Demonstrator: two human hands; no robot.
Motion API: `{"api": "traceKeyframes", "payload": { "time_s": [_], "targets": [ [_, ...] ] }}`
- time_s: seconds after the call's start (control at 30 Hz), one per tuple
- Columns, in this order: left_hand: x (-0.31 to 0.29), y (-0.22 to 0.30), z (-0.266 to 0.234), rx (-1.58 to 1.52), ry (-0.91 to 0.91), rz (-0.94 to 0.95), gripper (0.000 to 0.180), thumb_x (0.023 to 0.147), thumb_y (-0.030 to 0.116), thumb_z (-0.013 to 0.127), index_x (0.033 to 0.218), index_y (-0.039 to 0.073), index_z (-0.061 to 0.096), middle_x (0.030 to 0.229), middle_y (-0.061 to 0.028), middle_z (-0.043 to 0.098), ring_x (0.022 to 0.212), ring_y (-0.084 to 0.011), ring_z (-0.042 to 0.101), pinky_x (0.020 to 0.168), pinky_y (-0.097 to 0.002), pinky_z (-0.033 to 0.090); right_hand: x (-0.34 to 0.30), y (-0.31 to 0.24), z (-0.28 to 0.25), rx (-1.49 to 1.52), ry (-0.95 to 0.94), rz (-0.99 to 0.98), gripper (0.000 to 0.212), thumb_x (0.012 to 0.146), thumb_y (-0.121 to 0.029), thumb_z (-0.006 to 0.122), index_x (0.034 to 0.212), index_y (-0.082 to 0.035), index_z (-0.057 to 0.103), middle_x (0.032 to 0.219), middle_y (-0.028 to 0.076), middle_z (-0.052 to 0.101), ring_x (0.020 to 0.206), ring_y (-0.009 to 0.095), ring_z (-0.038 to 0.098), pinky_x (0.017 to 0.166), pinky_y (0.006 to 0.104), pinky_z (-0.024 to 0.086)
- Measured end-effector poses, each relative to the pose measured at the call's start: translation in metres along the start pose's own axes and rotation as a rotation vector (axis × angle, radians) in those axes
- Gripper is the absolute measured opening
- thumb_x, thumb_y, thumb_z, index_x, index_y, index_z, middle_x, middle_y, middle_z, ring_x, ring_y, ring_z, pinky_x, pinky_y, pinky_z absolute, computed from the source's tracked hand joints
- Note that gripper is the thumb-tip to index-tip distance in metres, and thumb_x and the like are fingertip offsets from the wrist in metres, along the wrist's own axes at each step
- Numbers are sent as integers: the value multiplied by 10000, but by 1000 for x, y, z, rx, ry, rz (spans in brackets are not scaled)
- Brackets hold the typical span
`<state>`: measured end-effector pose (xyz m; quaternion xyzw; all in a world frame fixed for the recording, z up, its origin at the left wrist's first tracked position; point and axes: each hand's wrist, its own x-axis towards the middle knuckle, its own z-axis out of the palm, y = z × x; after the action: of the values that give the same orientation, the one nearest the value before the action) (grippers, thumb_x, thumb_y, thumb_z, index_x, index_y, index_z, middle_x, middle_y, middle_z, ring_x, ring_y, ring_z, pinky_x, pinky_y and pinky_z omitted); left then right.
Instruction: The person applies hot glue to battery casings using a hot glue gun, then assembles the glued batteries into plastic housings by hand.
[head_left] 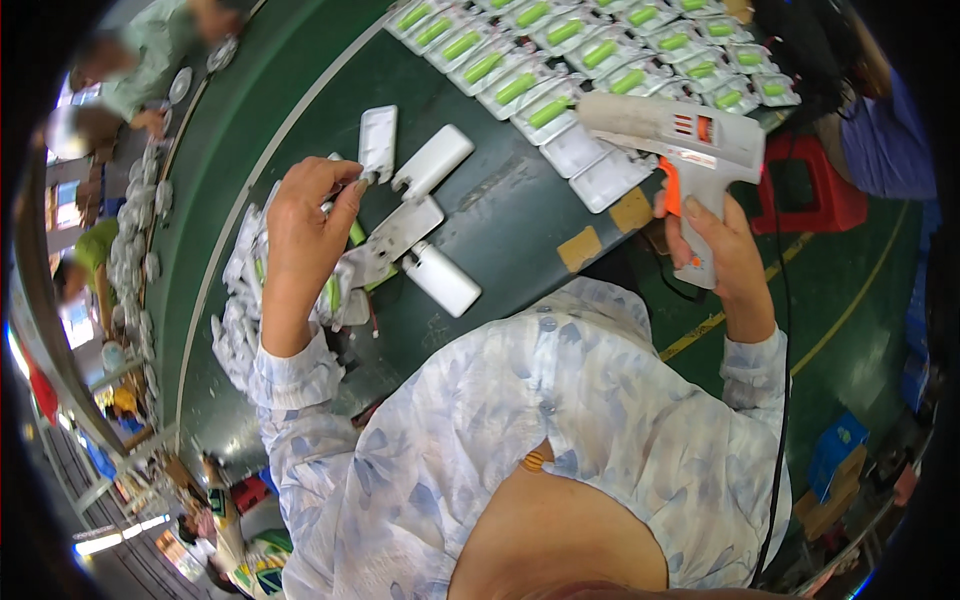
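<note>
At 2 o'clock the right hand (735, 245) is grasping the glue gun (705, 150), better pointing away from the left hand (300, 215), which is hovering, its grip I cannot tell, at 10 o'clock beside cases (438, 160) lying on the bench (510, 235) at 11 o'clock.

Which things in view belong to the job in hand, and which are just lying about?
Job in hand:
- glue gun, in the right hand
- loose white plastic shells, by the left hand
- rows of white casings with green cylinders

Apparently just about:
- red plastic stool
- blue box
- brown patches near the table edge
</note>
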<state>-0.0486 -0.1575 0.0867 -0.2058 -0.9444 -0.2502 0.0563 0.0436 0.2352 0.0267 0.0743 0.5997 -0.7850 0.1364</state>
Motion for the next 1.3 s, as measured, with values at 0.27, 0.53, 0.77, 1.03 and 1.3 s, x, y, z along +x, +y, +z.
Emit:
{"api": "traceKeyframes", "payload": {
  "time_s": [0.27, 0.53, 0.77, 1.03, 1.3],
  "targets": [
    [-41, -32, 2, 358, -128, -64, 127, 815, 59, 638, 887, 105, 732, 827, -79, 652, 776, -291, 650, 628, -381, 512, -3, -2, -1, 14, -3, -60, 397, 979, -240, 524, 1241, 57, 492, 1140, 174, 653, 568, 103, 538, 505, 242, 466],
    [-25, -59, 13, 579, -319, 176, 197, 679, -10, 658, 854, 73, 695, 925, -96, 621, 898, -290, 601, 740, -375, 519, -11, 2, -2, 69, -7, -69, 464, 978, -222, 510, 1348, 44, 421, 1270, 233, 583, 565, 100, 516, 495, 234, 452],
    [-24, -74, -14, 311, 282, 141, 239, 707, -16, 728, 934, 30, 671, 1011, -110, 691, 926, -283, 652, 840, -352, 517, -16, 0, -6, 76, -7, -83, 492, 969, -236, 524, 1356, 48, 414, 1287, 244, 569, 555, 97, 508, 495, 233, 451],
    [-36, -6, 1, -699, 242, -199, 334, 864, -23, 659, 1193, 15, 611, 936, -49, 663, 828, -101, 621, 746, -233, 496, -34, -7, -9, 18, -17, -29, 441, 949, -233, 537, 1282, 50, 474, 1162, 185, 620, 570, 111, 527, 510, 249, 448],
    [-2, 59, 68, -649, -325, -54, 217, 870, 48, 650, 1083, 12, 660, 809, -29, 624, 674, -70, 558, 610, -228, 466, -49, -8, -16, -113, -68, 79, 401, 954, -271, 566, 1224, 19, 503, 862, 95, 619, 555, 96, 517, 506, 244, 416]
  ]
}}
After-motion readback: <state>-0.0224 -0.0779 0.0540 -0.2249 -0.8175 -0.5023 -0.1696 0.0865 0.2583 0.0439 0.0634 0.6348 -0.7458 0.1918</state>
